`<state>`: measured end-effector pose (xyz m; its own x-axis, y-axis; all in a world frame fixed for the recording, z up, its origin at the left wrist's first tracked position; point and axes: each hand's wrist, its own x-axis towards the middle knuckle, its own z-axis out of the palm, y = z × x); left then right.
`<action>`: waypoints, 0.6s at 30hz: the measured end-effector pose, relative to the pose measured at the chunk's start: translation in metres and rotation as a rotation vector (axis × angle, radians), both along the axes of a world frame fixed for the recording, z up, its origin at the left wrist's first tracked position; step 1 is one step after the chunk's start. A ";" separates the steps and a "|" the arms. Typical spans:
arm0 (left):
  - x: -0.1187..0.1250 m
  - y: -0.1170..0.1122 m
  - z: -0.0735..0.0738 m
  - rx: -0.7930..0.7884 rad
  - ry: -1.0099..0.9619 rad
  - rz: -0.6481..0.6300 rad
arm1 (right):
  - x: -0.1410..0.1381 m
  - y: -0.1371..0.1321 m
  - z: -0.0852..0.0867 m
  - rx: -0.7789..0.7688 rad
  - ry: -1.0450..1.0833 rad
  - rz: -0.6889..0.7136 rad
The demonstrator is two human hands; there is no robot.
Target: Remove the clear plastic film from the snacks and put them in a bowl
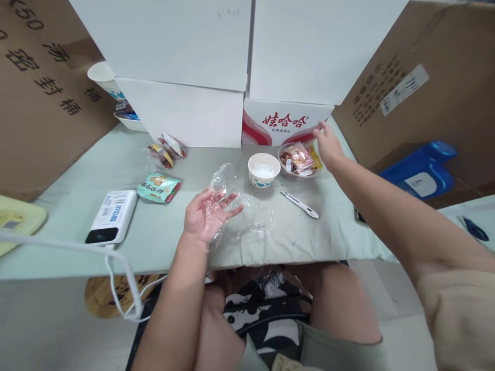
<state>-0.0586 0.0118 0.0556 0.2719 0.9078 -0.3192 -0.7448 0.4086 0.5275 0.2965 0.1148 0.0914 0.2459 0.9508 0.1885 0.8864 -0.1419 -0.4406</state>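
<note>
yellow tray [17, 220] cut by left edge | dark object [359, 217] mostly under right arm [390, 219] | right hand [329, 147] fingers [320, 133] blurred, grip unclear

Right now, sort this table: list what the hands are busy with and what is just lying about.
In hand: clear plastic bag on the left hand; bowl of snack packets by the right hand.
Lying about: white paper cup, slim white tool, power bank, green packet.
</note>
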 end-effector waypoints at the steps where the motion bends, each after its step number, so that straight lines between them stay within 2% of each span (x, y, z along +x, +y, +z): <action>1: -0.001 -0.003 0.001 0.016 0.002 0.008 | -0.007 -0.013 0.001 0.092 0.106 -0.029; 3: -0.005 -0.009 0.001 0.058 0.024 0.019 | -0.030 -0.047 -0.008 0.139 0.335 -0.027; 5: -0.009 -0.014 0.000 0.108 0.061 0.028 | -0.062 -0.087 -0.030 0.087 0.570 0.101; 8: -0.013 -0.021 -0.002 0.150 0.146 0.061 | -0.111 -0.134 -0.064 -0.112 0.965 0.191; 11: -0.016 -0.025 -0.003 0.145 0.223 0.122 | -0.143 -0.153 -0.077 -0.355 1.338 0.217; 13: -0.018 -0.026 -0.002 0.141 0.249 0.152 | -0.149 -0.156 -0.077 -0.369 1.424 0.242; 16: -0.020 -0.022 -0.003 0.155 0.307 0.121 | -0.136 -0.160 -0.080 -0.145 1.308 0.197; 18: -0.020 -0.017 -0.007 0.180 0.423 0.071 | -0.123 -0.163 -0.088 -0.024 1.194 0.143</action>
<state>-0.0790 -0.0053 0.0484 0.0869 0.9706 -0.2244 -0.4713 0.2385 0.8491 0.1735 -0.0480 0.0038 0.1457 0.9838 -0.1045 -0.0712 -0.0949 -0.9929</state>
